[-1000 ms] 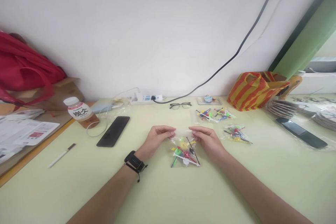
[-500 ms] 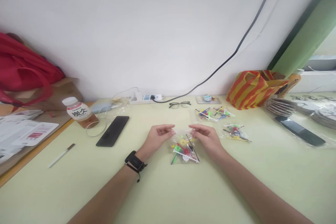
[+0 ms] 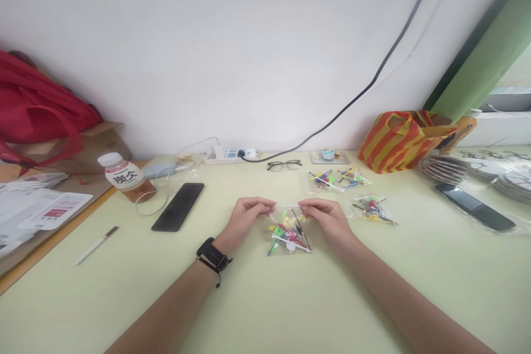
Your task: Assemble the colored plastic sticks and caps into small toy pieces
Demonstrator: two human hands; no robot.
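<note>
A clear plastic bag (image 3: 289, 234) of small coloured plastic parts is stretched between my hands in the middle of the table. Inside show white, black, green, yellow and red pieces, some of them thin rods. My left hand (image 3: 248, 220), with a black watch (image 3: 214, 254) on its wrist, pinches the bag's upper left corner. The upper right corner is pinched by the thumb and fingers of my right hand (image 3: 327, 218). Similar bags of parts (image 3: 374, 208) lie beyond my right hand, with others (image 3: 323, 180) farther back.
To the left are a black phone (image 3: 178, 207), a drink bottle (image 3: 128, 177) and a pen (image 3: 97, 245). Glasses (image 3: 284, 165) and a power strip (image 3: 230, 156) sit by the wall. On the right stand a striped bag (image 3: 398, 144), another phone (image 3: 475, 207) and stacked discs (image 3: 516, 182).
My fingers have closed on the bag's top corners, and its upper edge is now pulled straighter. The bag has shifted slightly left and up.
</note>
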